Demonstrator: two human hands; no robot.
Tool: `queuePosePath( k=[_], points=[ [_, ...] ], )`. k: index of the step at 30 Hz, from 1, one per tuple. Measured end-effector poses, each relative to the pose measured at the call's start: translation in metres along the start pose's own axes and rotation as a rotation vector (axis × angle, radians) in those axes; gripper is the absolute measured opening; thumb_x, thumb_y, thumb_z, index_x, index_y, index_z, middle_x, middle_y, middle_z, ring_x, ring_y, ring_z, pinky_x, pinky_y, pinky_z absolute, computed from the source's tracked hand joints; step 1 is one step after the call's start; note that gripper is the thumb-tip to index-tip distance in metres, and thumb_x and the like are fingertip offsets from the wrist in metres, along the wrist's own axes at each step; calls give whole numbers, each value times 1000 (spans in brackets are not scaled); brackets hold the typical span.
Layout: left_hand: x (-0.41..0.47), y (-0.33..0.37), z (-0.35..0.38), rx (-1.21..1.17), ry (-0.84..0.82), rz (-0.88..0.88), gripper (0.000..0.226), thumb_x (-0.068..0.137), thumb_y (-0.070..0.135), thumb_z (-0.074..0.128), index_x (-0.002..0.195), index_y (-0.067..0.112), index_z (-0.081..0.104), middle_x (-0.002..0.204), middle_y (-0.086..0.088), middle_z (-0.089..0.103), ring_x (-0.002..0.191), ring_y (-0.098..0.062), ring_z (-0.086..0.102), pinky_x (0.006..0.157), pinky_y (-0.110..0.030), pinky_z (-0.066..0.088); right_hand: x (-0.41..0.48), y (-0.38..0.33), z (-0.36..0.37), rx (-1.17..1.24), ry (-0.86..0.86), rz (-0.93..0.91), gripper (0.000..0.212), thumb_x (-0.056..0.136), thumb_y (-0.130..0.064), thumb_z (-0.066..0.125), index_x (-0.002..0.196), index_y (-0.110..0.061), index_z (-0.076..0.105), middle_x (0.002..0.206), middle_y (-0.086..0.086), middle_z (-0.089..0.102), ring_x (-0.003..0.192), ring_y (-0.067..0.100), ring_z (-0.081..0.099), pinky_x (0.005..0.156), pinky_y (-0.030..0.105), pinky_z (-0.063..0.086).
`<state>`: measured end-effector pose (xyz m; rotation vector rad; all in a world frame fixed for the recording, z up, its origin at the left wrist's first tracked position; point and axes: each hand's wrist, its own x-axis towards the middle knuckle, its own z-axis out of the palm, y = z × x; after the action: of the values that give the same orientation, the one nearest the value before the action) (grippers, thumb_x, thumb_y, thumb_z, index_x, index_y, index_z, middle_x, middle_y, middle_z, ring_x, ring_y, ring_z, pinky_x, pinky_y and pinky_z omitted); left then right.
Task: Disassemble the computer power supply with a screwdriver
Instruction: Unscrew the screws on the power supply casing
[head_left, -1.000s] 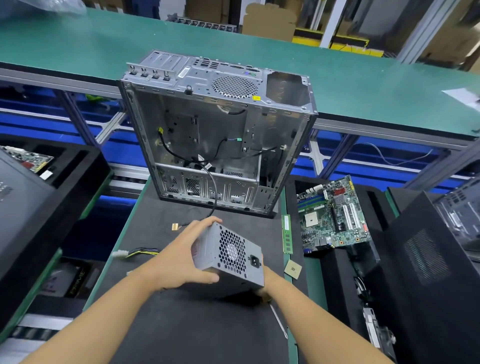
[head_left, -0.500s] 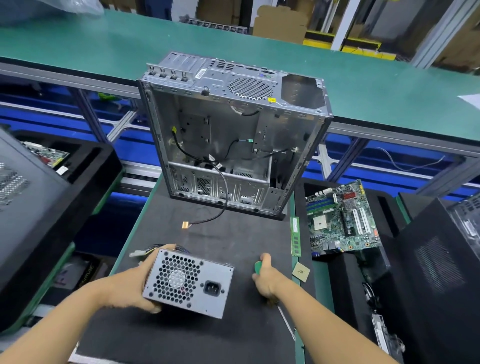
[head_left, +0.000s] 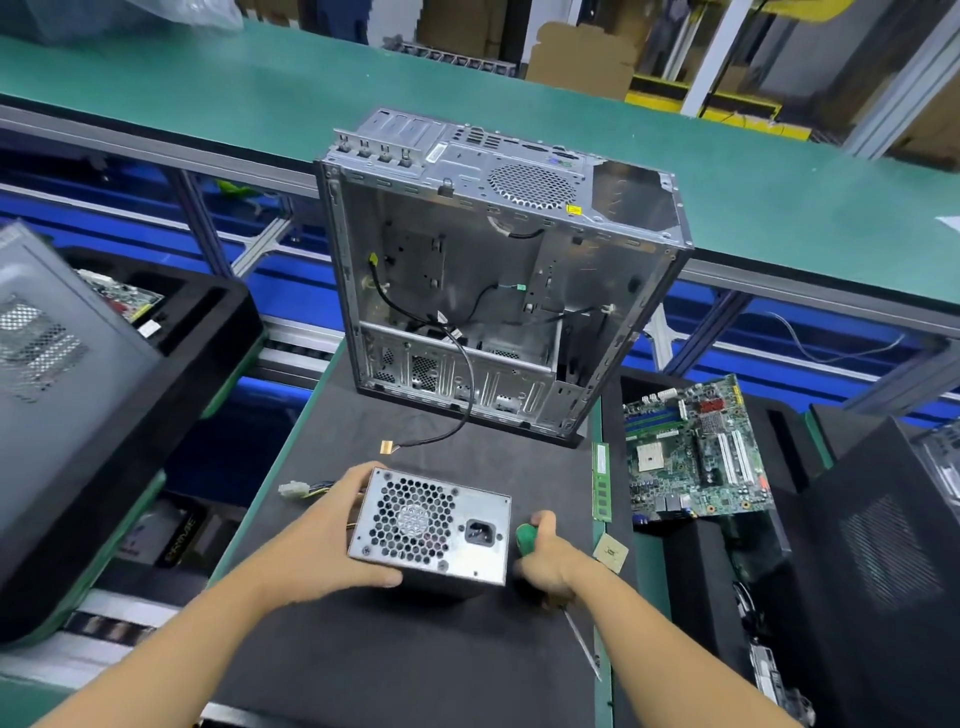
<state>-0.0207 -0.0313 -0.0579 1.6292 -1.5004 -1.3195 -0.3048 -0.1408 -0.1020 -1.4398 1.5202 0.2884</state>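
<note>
The left grip (head_left: 332, 540) is closed round the left end of the power supply (head_left: 431, 525): the thumb lies along its near lower edge and the fingers reach over the far top corner. The right grip (head_left: 545, 566) is wrapped round the green handle of the screwdriver (head_left: 526, 536), just beside the right end of the supply. The thin metal shaft runs out below the wrist, back toward the person.

The power supply is a grey metal box with its honeycomb fan grille and black mains socket turned up toward the camera. It sits low over the black mat (head_left: 405, 665) in the near middle of the counter (head_left: 291, 467). Its underside is in shadow, so I cannot tell whether it rests on the mat or is held just above it. From behind its left end come coloured wires ending in a white plug (head_left: 292, 489), which lies on the mat.

Farther off on the same mat stands the open computer case (head_left: 467, 291), upright, its hollow inside facing the person. A black cable (head_left: 465, 395) hangs out of it and ends in a small copper-coloured connector (head_left: 385, 447) on the mat, between the case and the supply.

To the right of the mat a memory stick (head_left: 601, 480) lies along the counter's edge, with a square processor chip (head_left: 610, 552) near it. Beyond them a green motherboard (head_left: 691, 457) lies on a black foam tray (head_left: 691, 587). A green conveyor belt (head_left: 779, 171) runs across behind the case.
</note>
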Motion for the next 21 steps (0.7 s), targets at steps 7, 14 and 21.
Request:
queuePosePath(
  k=[7, 14, 21],
  points=[
    [15, 6, 4, -81, 188, -64, 96, 49, 53, 94, 124, 61, 35, 121, 26, 62, 106, 8, 61, 86, -21, 49, -22, -18, -32, 818, -89, -444, 45, 88, -38, 68, 130, -31, 52, 108, -6, 70, 46, 10, 37, 37, 18, 30],
    [42, 23, -15, -142, 182, -144, 95, 44, 64, 92, 123, 54, 39, 106, 35, 62, 97, 10, 64, 79, -19, 52, -34, -73, -70, 103, 59, -636, 108, 60, -38, 92, 145, -52, 27, 141, -25, 40, 126, -8, 41, 96, 5, 31],
    [47, 27, -11, 12, 114, -52, 88, 49, 60, 92, 114, 66, 33, 111, 47, 52, 102, 17, 57, 81, -15, 45, -33, -105, -67, -769, 213, -659, 117, 53, -77, 71, 147, -47, 9, 149, -16, 38, 133, 17, 45, 98, 45, 46]
  ],
)
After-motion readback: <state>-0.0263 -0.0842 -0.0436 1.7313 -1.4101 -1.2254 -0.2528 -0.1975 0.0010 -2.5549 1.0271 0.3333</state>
